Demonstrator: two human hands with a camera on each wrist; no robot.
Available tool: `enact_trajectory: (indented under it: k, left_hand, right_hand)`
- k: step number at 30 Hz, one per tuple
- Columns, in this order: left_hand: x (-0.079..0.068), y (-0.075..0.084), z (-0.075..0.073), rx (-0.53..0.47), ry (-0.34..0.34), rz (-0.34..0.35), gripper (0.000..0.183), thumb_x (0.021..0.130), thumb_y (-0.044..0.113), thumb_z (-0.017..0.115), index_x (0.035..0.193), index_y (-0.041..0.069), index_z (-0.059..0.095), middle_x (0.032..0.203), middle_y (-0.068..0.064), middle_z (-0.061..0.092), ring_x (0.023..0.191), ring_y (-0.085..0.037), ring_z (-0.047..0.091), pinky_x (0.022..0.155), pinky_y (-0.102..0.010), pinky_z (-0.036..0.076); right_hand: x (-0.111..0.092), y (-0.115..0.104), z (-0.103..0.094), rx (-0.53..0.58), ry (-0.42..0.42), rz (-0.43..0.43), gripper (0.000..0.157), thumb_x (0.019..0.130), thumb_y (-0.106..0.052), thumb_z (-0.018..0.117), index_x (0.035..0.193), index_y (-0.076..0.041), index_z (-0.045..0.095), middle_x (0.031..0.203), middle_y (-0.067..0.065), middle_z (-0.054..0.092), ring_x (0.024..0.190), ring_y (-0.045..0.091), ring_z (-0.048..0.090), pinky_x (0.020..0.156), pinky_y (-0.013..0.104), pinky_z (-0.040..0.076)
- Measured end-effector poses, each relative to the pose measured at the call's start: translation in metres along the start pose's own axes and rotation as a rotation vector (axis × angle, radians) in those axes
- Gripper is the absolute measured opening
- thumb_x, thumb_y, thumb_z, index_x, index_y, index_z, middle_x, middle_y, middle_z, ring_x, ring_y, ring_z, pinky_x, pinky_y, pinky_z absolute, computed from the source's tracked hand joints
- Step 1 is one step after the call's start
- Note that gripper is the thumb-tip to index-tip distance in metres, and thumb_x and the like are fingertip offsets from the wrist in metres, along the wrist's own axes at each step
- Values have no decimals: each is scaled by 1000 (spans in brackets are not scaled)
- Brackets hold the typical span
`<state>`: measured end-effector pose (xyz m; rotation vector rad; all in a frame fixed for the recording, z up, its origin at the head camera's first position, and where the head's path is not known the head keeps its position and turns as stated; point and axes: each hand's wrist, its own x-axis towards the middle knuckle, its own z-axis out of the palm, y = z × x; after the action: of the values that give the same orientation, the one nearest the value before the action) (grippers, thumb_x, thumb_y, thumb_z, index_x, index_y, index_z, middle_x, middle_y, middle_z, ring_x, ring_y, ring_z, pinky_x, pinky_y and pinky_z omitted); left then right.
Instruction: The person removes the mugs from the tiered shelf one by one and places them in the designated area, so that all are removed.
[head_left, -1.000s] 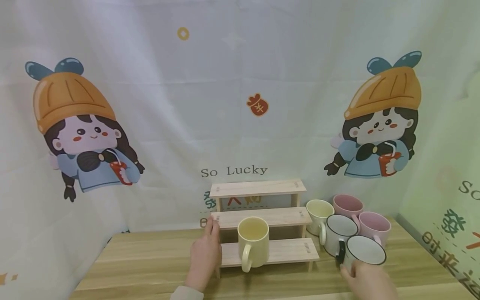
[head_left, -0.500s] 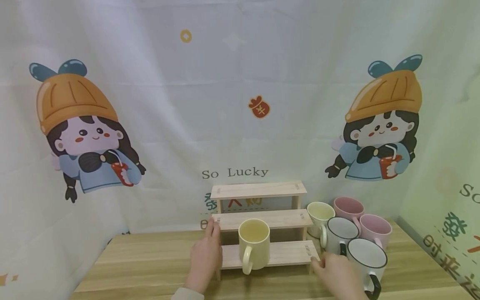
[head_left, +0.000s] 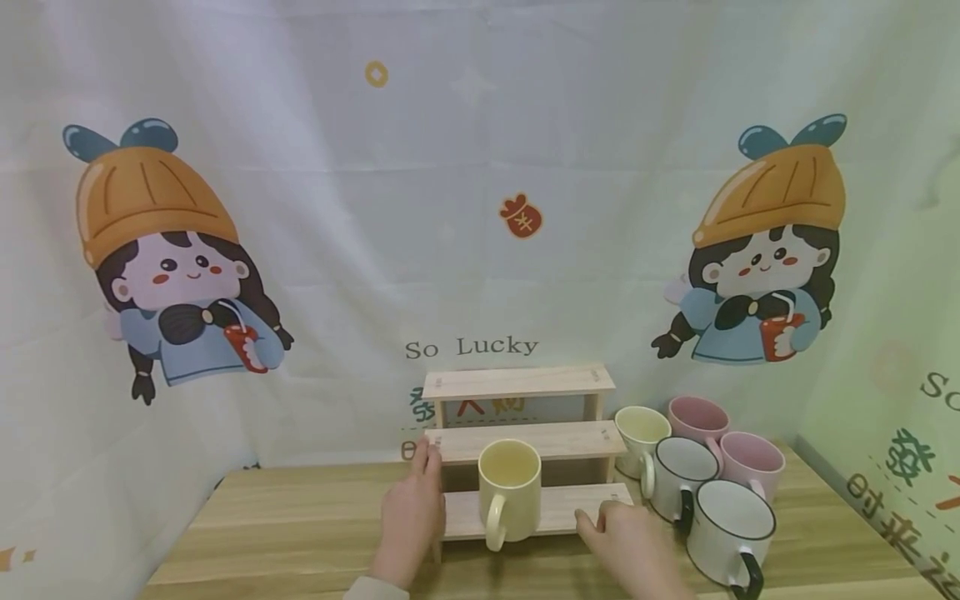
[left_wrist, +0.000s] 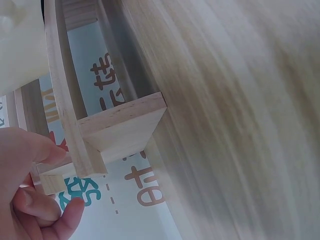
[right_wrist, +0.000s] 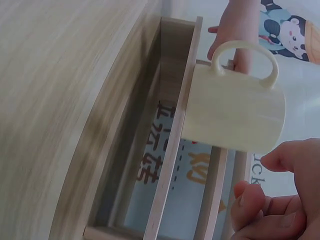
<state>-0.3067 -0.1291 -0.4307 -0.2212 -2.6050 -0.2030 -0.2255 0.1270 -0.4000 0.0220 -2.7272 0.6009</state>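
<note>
A three-tier wooden display shelf (head_left: 517, 437) stands on the table. On its lowest tier sits a pale yellow mug (head_left: 509, 487), upright, its handle toward me. My left hand (head_left: 412, 508) holds the shelf's left end at the middle tier; in the left wrist view, thumb and fingers (left_wrist: 47, 150) lie on both sides of that board's end. My right hand (head_left: 630, 542) is over the right part of the lowest tier, to the right of the mug. In the right wrist view its thumb and loosely bent fingers (right_wrist: 250, 200) are apart, with nothing between them, near the mug's rim.
Right of the shelf several mugs stand close together: a pale yellow one (head_left: 641, 437), a deep pink one (head_left: 697, 419), a light pink one (head_left: 752, 461), and two white ones with black rims, one behind (head_left: 675, 483) a nearer white mug (head_left: 723, 542). A printed cloth (head_left: 480, 292) hangs behind.
My right hand has let go of the nearer white mug and moved left to the shelf's lowest tier. That mug's black handle now points toward me. The left hand stays on the shelf.
</note>
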Motion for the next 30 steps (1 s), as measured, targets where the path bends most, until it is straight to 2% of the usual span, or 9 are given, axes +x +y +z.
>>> enact_trajectory:
  k: [9, 17, 22, 30]
  left_hand:
    - [0, 0, 1, -8, 30, -7, 59, 76, 12, 73, 129, 2, 48, 141, -16, 49, 40, -11, 35, 35, -21, 29]
    - [0, 0, 1, 7, 45, 1, 59, 75, 14, 75, 127, 2, 49, 140, -16, 51, 40, -11, 35, 35, -21, 29]
    - [-1, 0, 0, 13, 25, 6, 61, 75, 14, 75, 129, 2, 48, 140, -17, 50, 40, -10, 35, 35, -20, 30]
    - [0, -1, 2, 0, 31, 8, 61, 75, 13, 75, 128, 1, 48, 140, -17, 50, 40, -13, 38, 35, -23, 33]
  right_hand:
    - [3, -21, 9, -11, 38, -93, 44, 83, -42, 64, 53, -16, 45, 48, -6, 43, 47, 11, 41, 43, 27, 32]
    - [2, -47, 13, 57, 24, -140, 50, 81, -57, 63, 54, -17, 48, 49, -8, 44, 45, 7, 39, 40, 23, 30]
    - [0, -60, 22, 79, 4, -153, 57, 79, -66, 60, 50, -18, 45, 45, -10, 41, 43, 6, 37, 39, 22, 28]
    - [-2, -68, 33, -24, 40, -187, 64, 79, -66, 59, 43, -17, 38, 43, -6, 38, 40, 9, 35, 37, 24, 27]
